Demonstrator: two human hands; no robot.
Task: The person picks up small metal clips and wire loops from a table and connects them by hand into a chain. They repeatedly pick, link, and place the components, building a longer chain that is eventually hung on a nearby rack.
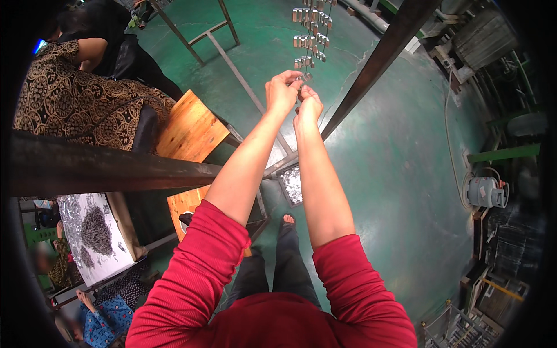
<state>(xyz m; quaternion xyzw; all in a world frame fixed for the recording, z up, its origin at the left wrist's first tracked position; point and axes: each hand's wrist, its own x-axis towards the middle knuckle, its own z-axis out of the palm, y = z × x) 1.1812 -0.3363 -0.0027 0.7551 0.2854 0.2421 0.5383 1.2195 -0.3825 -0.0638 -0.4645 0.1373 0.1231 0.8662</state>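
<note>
Both my arms reach forward to the lower end of a hanging strand of shiny metal clips point(311, 42). With fingers pinched together, my left hand point(281, 94) grips a small shiny metal piece point(307, 77) at the bottom of the strand. My right hand point(309, 106) is closed just beside and below it, its fingers curled near the left fingertips. Whatever lies inside the right hand is mostly hidden by its fingers. Above the hands, the clips hang in several short rows on thin wires.
Dark metal beams point(374, 72) point(110, 168) flank my arms. A wooden board point(191, 129) and a seated person in patterned clothing are at left. A tray point(292, 184) lies on the green floor. A white table point(87, 246) holds dark pieces; a grey gas cylinder point(487, 192) stands right.
</note>
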